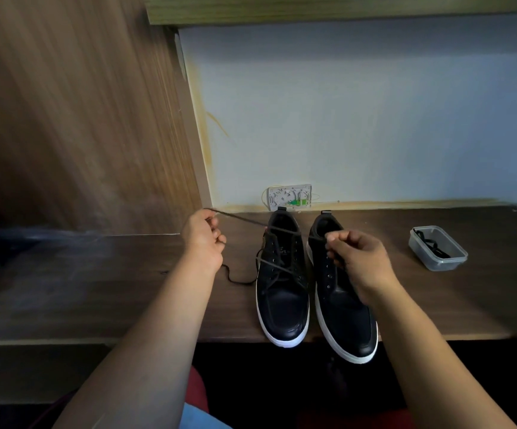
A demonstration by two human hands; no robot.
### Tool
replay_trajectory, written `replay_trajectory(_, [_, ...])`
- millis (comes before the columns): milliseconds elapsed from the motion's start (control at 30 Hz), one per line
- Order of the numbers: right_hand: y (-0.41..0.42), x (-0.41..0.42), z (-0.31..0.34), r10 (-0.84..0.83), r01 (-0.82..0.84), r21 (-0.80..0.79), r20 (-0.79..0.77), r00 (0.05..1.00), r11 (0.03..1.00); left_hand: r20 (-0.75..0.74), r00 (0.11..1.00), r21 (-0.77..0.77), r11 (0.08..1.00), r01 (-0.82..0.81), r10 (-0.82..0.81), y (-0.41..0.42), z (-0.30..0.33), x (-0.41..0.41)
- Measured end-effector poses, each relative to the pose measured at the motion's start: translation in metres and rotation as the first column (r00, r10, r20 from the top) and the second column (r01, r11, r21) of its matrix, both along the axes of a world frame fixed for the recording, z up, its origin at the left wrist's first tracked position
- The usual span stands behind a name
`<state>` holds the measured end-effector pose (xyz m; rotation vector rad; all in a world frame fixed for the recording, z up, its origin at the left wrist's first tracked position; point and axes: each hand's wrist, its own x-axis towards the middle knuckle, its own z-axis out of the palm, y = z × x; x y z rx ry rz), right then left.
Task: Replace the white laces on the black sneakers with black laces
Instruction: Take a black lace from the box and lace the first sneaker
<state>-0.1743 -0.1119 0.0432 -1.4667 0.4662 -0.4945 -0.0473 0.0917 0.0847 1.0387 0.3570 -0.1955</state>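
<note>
Two black sneakers with white soles stand side by side on the dark wooden desk [96, 289], toes toward me. The left sneaker [282, 292] has a black lace [245, 220] threaded through its eyelets. My left hand [204, 239] is closed on one end of this lace, stretched taut to the left of the shoe; a slack part loops on the desk below. My right hand [356, 255] pinches the other end above the right sneaker [344, 311], which shows bare eyelets. No white lace is in view.
A clear plastic tub [438, 248] holding another black lace sits on the desk to the right. A white wall box [289, 198] is mounted behind the shoes. A wooden panel [81, 119] rises at left. The sneaker toes overhang the desk's front edge.
</note>
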Motion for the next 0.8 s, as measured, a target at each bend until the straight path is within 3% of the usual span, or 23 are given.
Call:
replay_trajectory(100, [-0.005, 0.002, -0.014, -0.143, 0.098, -0.275, -0.147, 0.979, 0.956, -0.051, 0.989, 0.071, 0.988, -0.138, 0.142, 0.004, -0.001, 0.005])
replay_trajectory(200, [-0.007, 0.005, -0.018, -0.135, 0.105, -0.224, -0.121, 0.984, 0.969, -0.080, 0.982, 0.156, 0.975, -0.157, 0.170, 0.007, -0.001, 0.008])
replay_trajectory(267, [-0.003, 0.007, -0.016, -0.103, 0.087, -0.177, -0.080, 0.991, 0.980, -0.079, 0.992, 0.328, 0.942, -0.065, 0.096, 0.007, -0.003, 0.011])
replay_trajectory(300, [0.001, 0.007, -0.015, -0.069, 0.058, -0.190, -0.049, 0.996, 0.980, -0.054, 0.998, 0.485, 0.874, 0.000, 0.031, 0.008, -0.006, 0.013])
replay_trajectory(333, [0.006, 0.007, -0.013, -0.019, 0.014, -0.222, -0.020, 1.000, 0.975, -0.032, 0.998, 0.720, 0.691, 0.063, -0.058, 0.010, -0.008, 0.012])
replay_trajectory(367, [0.011, 0.007, -0.012, 0.046, -0.042, -0.263, 0.007, 0.999, 0.964, -0.003, 0.988, 0.916, 0.396, 0.065, -0.156, 0.012, -0.010, 0.009])
replay_trajectory(400, [0.018, 0.006, -0.010, 0.112, -0.099, -0.311, 0.023, 0.993, 0.945, 0.043, 0.952, 0.989, 0.150, 0.003, -0.302, 0.012, -0.009, 0.003])
replay_trajectory(433, [0.023, 0.006, -0.009, 0.164, -0.142, -0.360, 0.032, 0.986, 0.922, 0.071, 0.871, 0.996, 0.084, -0.034, -0.486, 0.010, -0.007, -0.002])
replay_trajectory(467, [0.029, 0.006, -0.008, 0.192, -0.158, -0.404, 0.044, 0.980, 0.901, 0.082, 0.747, 0.983, 0.176, 0.048, -0.660, 0.005, -0.007, -0.008])
replay_trajectory(500, [0.035, 0.006, -0.005, 0.196, -0.148, -0.432, 0.068, 0.978, 0.889, 0.087, 0.604, 0.928, 0.286, 0.241, -0.792, 0.000, -0.009, -0.015])
replay_trajectory(533, [0.039, 0.006, -0.003, 0.188, -0.125, -0.443, 0.102, 0.977, 0.888, 0.101, 0.480, 0.841, 0.332, 0.427, -0.872, -0.005, -0.010, -0.024])
replay_trajectory(567, [0.042, 0.006, -0.001, 0.177, -0.097, -0.444, 0.143, 0.974, 0.891, 0.123, 0.413, 0.778, 0.346, 0.524, -0.902, -0.009, -0.013, -0.029])
replay_trajectory(600, [0.044, 0.006, -0.001, 0.161, -0.068, -0.447, 0.174, 0.971, 0.892, 0.147, 0.399, 0.738, 0.369, 0.565, -0.905, -0.013, -0.017, -0.031])
replay_trajectory(700, [0.044, 0.008, -0.004, 0.138, -0.046, -0.420, 0.192, 0.972, 0.907, 0.181, 0.492, 0.700, 0.463, 0.544, -0.852, -0.021, -0.023, -0.031])
replay_trajectory(800, [0.041, 0.016, -0.017, 0.092, -0.032, -0.384, 0.140, 0.986, 0.923, 0.132, 0.520, 0.818, 0.389, 0.423, -0.844, -0.017, -0.025, -0.022])
